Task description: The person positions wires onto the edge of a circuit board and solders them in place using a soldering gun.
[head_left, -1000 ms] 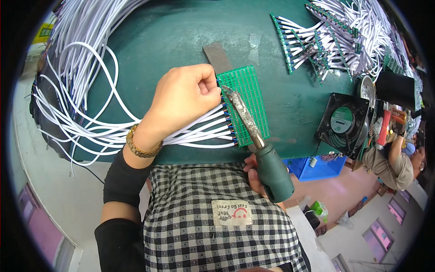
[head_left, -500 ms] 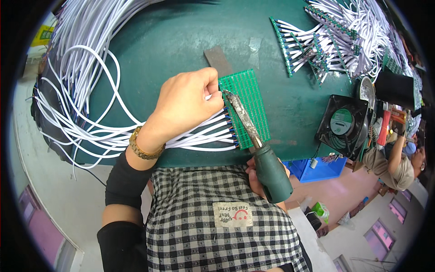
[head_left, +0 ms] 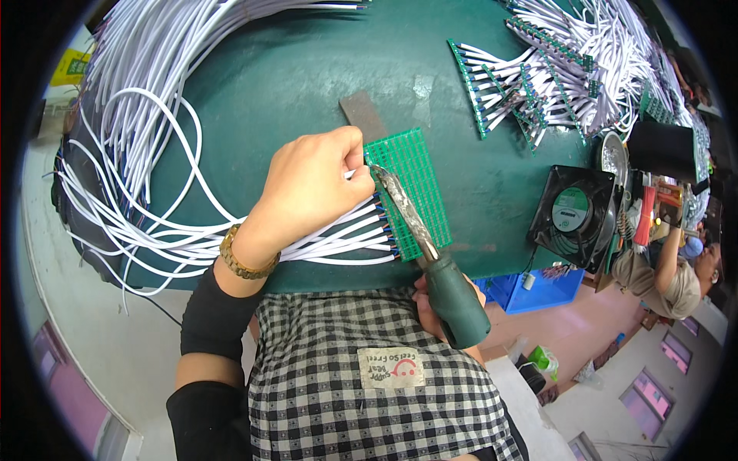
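My left hand (head_left: 311, 177) is closed in a pinch on a white cable (head_left: 350, 174) at the left edge of a green circuit board panel (head_left: 421, 180). Several other white cables (head_left: 350, 247) join that same edge below the hand, their thin coloured wire ends against the board. Partly hidden behind a soldering iron (head_left: 457, 303), my right hand (head_left: 429, 309) grips its thick green handle. The iron's metal shaft slants across the panel, and its dark tip sits at the edge beside my left fingertips. A flat brown strip (head_left: 361, 112) pokes out from behind the panel's top.
Loose white cables (head_left: 142, 100) are heaped at the left of the green table (head_left: 292, 77). More cables with narrow green boards (head_left: 530, 92) lie at the far right. A black fan (head_left: 573, 215) stands nearer, above a blue bin (head_left: 538, 292). Another person (head_left: 661, 276) is at right.
The whole view has shifted slightly, so the table things appear a little lower and to the left. Both hands keep their hold, and the iron's tip stays at the panel's edge.
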{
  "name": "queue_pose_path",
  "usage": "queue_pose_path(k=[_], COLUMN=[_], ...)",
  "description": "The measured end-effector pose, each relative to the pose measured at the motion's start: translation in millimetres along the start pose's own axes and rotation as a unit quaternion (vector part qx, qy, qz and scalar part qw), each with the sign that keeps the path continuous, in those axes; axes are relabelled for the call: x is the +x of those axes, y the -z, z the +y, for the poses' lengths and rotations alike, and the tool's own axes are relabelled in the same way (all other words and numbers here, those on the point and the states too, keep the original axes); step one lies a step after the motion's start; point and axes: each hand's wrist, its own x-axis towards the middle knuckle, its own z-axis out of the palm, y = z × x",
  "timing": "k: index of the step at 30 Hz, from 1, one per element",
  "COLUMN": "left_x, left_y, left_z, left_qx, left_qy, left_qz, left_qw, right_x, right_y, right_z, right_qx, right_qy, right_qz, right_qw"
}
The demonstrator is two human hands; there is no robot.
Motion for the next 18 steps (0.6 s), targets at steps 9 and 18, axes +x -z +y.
queue_pose_path(k=[9, 18], left_x=[-0.2, -2.3], left_y=[4.2, 1.0], left_z=[0.6, 0.7], left_qx=[0.014, 0.003], left_qy=[0.001, -0.021], left_qz=[-0.003, 0.008], left_qw=[1.0, 1.0], right_x=[22.1, 11.2], right_y=[16.7, 8.0], right_z=[-45.4, -39.2], right_qx=[0.212, 0.348], right_qy=[-0.123, -0.15], right_qz=[-0.031, 0.017], right_qw=[0.969, 0.925])
